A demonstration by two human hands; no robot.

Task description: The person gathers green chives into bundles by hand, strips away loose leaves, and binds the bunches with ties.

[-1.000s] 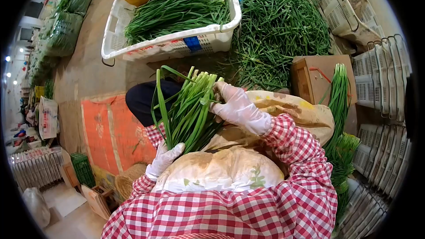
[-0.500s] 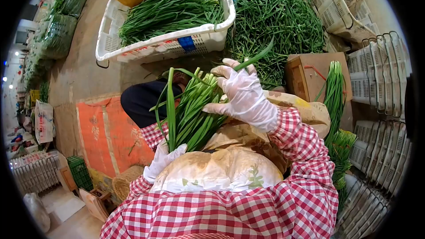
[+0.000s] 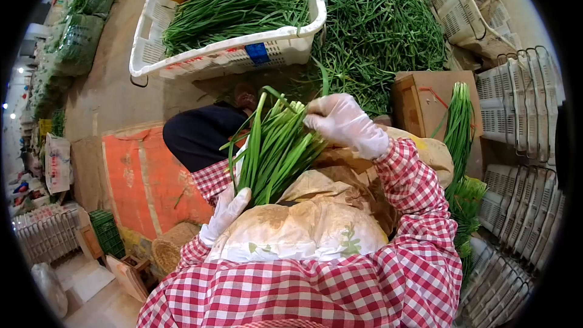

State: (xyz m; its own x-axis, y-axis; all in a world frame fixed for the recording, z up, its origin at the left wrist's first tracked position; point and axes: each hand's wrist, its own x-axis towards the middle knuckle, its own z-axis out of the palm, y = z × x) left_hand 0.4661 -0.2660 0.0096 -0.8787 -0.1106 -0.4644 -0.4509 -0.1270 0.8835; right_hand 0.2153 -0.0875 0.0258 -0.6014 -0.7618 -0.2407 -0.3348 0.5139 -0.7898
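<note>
A loose bunch of green stalks (image 3: 276, 152) lies over my lap, its pale ends pointing up and away. My left hand (image 3: 226, 211), in a white glove, is wrapped round the lower left side of the bunch; part of its fingers is hidden beneath. At the pale ends, my gloved right hand (image 3: 343, 123) has its fingers pressed together at the bunch's right edge. A single green leaf (image 3: 325, 79) sticks up beside those fingers. Under the bunch is a stained, cream-coloured apron (image 3: 303, 228).
Ahead stands a white crate (image 3: 228, 42) filled with green stalks, and a large green pile (image 3: 382, 30) lies to its right. A cardboard box (image 3: 434, 103) and a tied bundle (image 3: 460, 127) are at the right, near stacked white crates (image 3: 516, 109). Orange sacking (image 3: 146, 176) covers the left floor.
My right hand spread its fingers with a leaf between them, then closed again by the pale ends. The leaf now points upward. The bunch has shifted slightly right.
</note>
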